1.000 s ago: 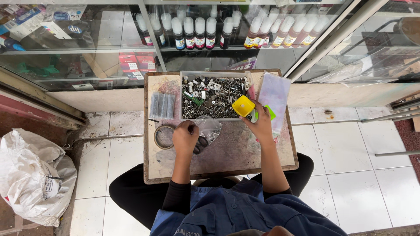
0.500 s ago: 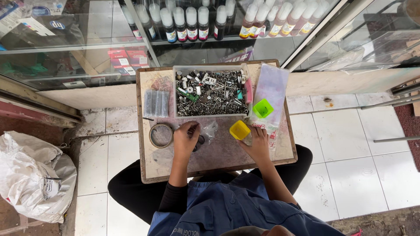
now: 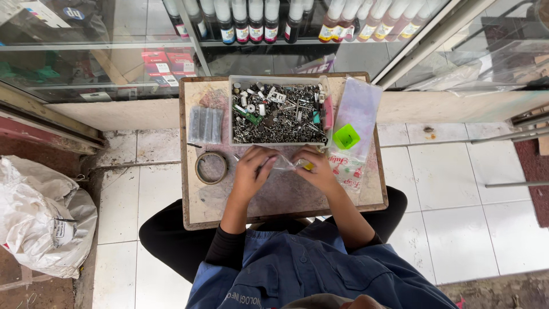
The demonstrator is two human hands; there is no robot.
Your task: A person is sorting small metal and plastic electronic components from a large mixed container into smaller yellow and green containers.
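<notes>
My left hand (image 3: 251,171) and my right hand (image 3: 315,169) meet over the middle of a small worn wooden table (image 3: 366,197). Between them they hold a small clear plastic bag (image 3: 283,164). A bit of yellow shows at my right fingers (image 3: 309,166); I cannot tell what it is. Just beyond my hands stands a clear box of small metal screws and parts (image 3: 278,113). A green square cap (image 3: 346,137) lies on a clear printed plastic bag (image 3: 357,123) to the right of the box.
A tape ring (image 3: 211,167) and a row of grey strips (image 3: 206,125) lie on the table's left side. Glass cabinets with ink bottles (image 3: 251,20) stand behind. A white sack (image 3: 43,214) sits on the floor at left. Metal rods (image 3: 509,137) lie at right.
My right hand has come in from the right to meet the left hand at the small bag. The yellow cap no longer lies on the table. The view has tilted slightly down.
</notes>
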